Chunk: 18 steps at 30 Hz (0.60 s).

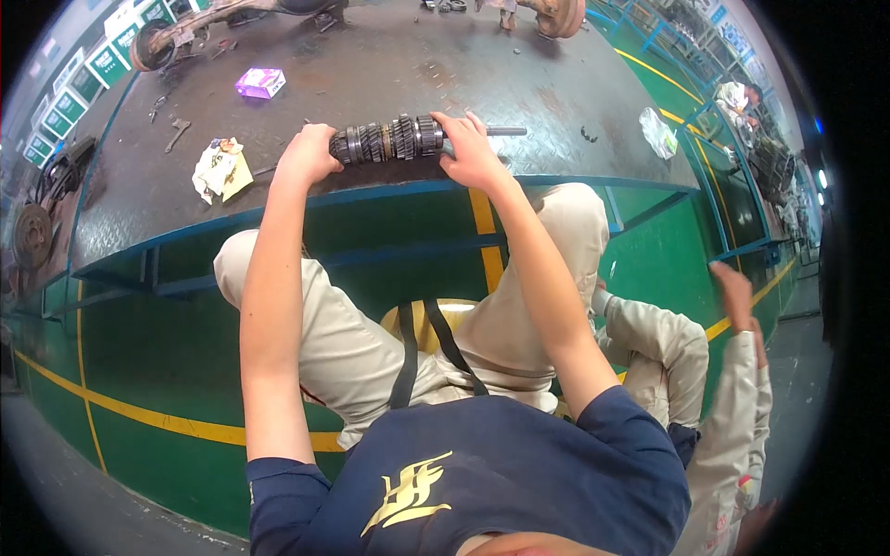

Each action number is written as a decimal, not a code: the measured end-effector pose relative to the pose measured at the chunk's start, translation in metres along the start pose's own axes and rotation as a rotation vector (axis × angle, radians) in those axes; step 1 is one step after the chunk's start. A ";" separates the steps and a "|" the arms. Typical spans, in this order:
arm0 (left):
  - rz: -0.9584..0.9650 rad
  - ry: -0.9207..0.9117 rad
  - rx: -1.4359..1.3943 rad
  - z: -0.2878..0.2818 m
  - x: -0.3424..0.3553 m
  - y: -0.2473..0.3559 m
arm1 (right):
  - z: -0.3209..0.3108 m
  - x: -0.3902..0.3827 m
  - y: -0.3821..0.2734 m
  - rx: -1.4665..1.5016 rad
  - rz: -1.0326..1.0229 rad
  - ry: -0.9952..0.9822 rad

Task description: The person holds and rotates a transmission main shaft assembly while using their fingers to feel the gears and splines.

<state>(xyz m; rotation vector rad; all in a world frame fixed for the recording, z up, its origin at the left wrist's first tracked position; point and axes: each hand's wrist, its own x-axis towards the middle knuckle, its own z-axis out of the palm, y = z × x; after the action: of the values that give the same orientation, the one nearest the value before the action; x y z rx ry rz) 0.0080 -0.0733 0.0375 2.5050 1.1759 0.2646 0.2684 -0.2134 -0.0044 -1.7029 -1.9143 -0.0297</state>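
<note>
A gear shaft (387, 141) with several dark toothed gears lies crosswise near the front edge of the metal worktable (445, 83). Its bare, thin end sticks out to the right, past my fingers. My left hand (311, 156) is closed round the left end of the gear stack. At the right end, my right hand (470, 151) grips the stack, with the thumb on the near side and the fingers over the far side. A crumpled paper with a yellow piece (222, 170) lies just left of my left hand.
A purple box (260, 83) and a wrench-like metal tool (177, 135) are on the table's left part. White crumpled plastic (657, 133) sits at the right end. Rusty axle parts (213, 18) line the far edge. Beside me on the right is another person (732, 408).
</note>
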 end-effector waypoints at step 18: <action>0.024 0.044 0.043 0.003 0.000 -0.002 | 0.003 -0.001 -0.006 -0.034 0.029 0.021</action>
<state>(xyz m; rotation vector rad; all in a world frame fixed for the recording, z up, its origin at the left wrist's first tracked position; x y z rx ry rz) 0.0076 -0.0726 0.0339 2.5641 1.1817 0.3053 0.2616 -0.2141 -0.0051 -1.7453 -1.8834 -0.0697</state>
